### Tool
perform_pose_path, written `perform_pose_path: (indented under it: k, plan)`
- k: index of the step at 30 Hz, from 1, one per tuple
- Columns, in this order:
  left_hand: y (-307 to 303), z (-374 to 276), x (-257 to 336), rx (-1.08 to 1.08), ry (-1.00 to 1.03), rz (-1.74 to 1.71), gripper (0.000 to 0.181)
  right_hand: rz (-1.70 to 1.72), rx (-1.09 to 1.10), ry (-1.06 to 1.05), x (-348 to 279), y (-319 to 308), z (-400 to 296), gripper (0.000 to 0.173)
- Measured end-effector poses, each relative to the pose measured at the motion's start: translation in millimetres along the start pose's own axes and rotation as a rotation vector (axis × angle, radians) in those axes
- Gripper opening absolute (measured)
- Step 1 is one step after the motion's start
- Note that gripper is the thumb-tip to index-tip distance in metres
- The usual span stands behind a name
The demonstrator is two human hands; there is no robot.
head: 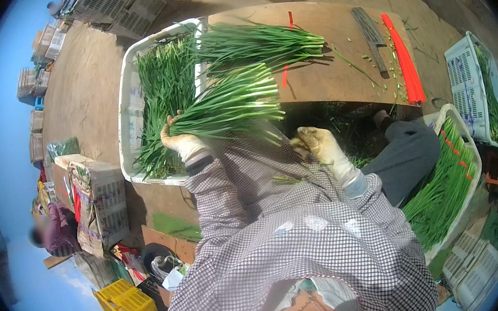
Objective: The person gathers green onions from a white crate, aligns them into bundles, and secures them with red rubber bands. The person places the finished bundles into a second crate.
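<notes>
My left hand (187,144), in a soiled pale glove, grips the leafy end of a bunch of green chives (230,105). The pale cut stems fan out to the right above my lap. To the right of those stems is my right hand (320,144), also gloved, with its fingers curled. Blur hides whether anything sits in them. Another chive bunch (265,43) lies on the wooden board (336,79), across a red strip (285,76). A white crate (125,122) filled with upright chives stands beside my left hand.
At the board's right lie a dark notched bar (370,40) and a stack of red strips (403,59), amid cut stem bits. A second white crate (474,156) at right holds chives with red bands. A yellow crate (131,310) sits lower left; a person (60,230) is beyond.
</notes>
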State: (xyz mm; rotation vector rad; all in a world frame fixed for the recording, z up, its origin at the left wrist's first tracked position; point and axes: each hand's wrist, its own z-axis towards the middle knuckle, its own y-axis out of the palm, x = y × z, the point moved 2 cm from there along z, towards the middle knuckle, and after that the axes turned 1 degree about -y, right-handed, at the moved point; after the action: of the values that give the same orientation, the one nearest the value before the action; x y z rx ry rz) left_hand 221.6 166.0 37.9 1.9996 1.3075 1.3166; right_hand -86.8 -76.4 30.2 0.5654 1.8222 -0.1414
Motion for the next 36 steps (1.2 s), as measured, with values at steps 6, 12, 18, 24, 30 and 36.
perform_pose_path:
  k: [6,12,18,24,30,36]
  plan:
    - [-2.6,7.3,1.8,-0.057,-0.047,-0.044,0.035,0.106,0.033,0.138,-74.0,56.3,24.6,0.026]
    - [-7.3,2.3,-1.9,-0.218,-0.089,-0.139,0.038,0.077,0.228,-0.021,-19.5,4.9,-8.1,0.02]
    - [0.3,-11.6,-1.6,-0.233,-0.066,-0.124,0.039,-0.342,0.108,-0.589,-71.7,61.3,1.4,0.046]
    - [8.6,-11.6,-8.9,-0.211,-0.025,-0.1,0.039,0.221,0.075,-0.114,-43.1,66.9,41.5,0.031]
    - [2.3,-2.6,-7.7,-0.293,-0.049,-0.109,0.038,-0.233,0.129,-0.105,-25.4,59.0,50.6,0.037]
    - [0.4,-4.8,-8.3,-0.261,-0.046,-0.103,0.039,0.463,0.084,-0.321,-27.2,76.3,44.5,0.063]
